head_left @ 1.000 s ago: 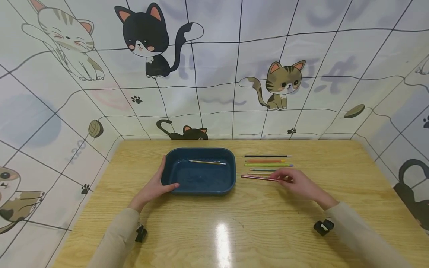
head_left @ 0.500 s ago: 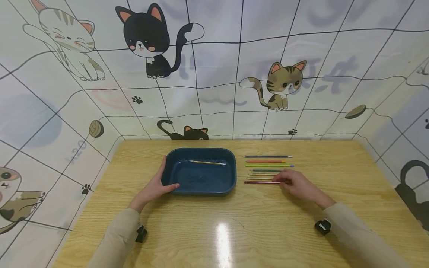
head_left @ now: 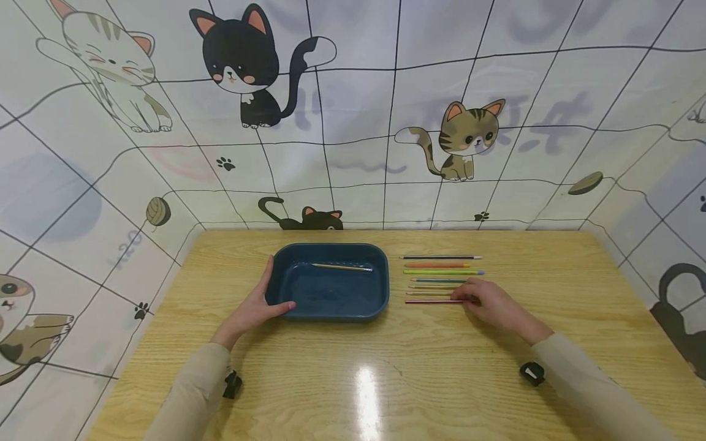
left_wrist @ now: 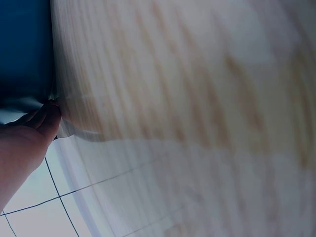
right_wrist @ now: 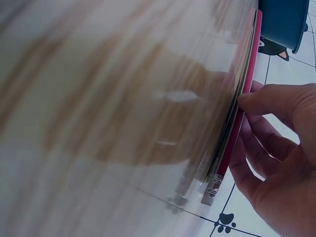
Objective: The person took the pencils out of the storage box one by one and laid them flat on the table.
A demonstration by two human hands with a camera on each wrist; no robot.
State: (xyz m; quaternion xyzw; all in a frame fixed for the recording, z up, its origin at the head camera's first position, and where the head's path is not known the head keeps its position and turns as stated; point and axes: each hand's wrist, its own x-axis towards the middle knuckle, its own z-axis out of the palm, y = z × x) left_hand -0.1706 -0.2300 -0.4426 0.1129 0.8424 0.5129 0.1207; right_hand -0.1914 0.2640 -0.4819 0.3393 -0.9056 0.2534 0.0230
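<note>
My left hand [head_left: 252, 311] holds the left end of a dark blue rectangular dish [head_left: 330, 315], the thumb over its near rim and the fingers along its outer side. Inside the dish lies one pencil [head_left: 342, 267]. To the right, my right hand [head_left: 493, 305] pinches a red pencil [head_left: 432, 301] between thumb and fingers, low at the table and nearest in a row of pencils. In the right wrist view the same red pencil [right_wrist: 230, 148] shows a metal ferrule and an eraser end. My right hand hides parts of several pencils in the head view.
Beyond the red pencil lie a black pencil [head_left: 440, 257], an orange pencil [head_left: 436, 265], a lime pencil [head_left: 441, 272], a dark green pencil [head_left: 437, 280] and others, roughly parallel. A cat-patterned sheet [head_left: 358, 122] rises behind the wooden table [head_left: 309, 380].
My right hand has brought the red pencil toward the table's near side and slightly right, turning it level with the row. My left hand and the dish stay put.
</note>
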